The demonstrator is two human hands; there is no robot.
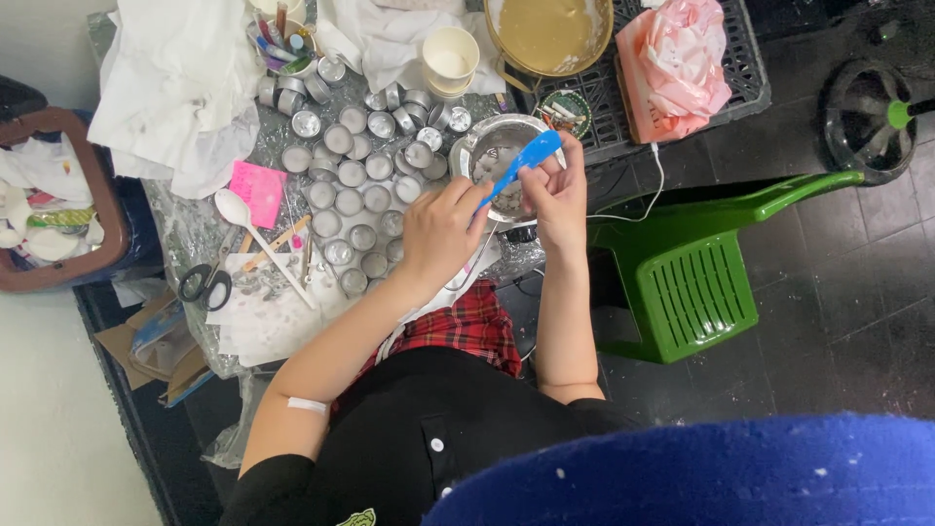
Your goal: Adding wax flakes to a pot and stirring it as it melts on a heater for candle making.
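One head-worn camera is looking steeply down from above the person (its own blue brim is cutting the lower right corner), sitting fairly near, facing the cluttered surface (195, 234) beyond both grips.

place: a small home craft workshop, for candle making it seems
signs: many small metal cups (362, 173) at 12 o'clock, scissors (205, 286) at 9 o'clock, green plastic chair (693, 263) at 3 o'clock

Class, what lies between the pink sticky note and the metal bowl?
In the head view, rows of small round metal cups fill the stretch between pink note and metal bowl.
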